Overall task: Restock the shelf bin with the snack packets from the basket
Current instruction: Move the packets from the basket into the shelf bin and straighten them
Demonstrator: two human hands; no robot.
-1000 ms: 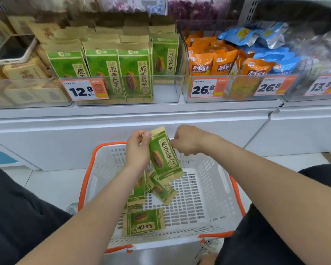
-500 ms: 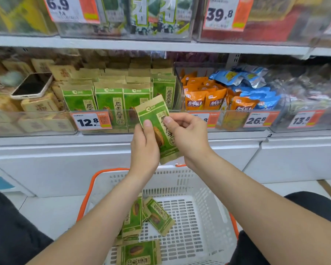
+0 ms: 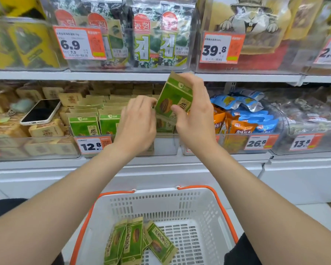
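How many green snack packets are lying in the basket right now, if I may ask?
3 visible in the basket: left packet, middle packet against it, right packet tilted. More may hide beneath them or below the frame edge.

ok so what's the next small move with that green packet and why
Probably lower the green sunflower seed packet into the 12.8 bin: the right hand pinches it nearly upright just above the matching row, and the left hand is beside it at that row.
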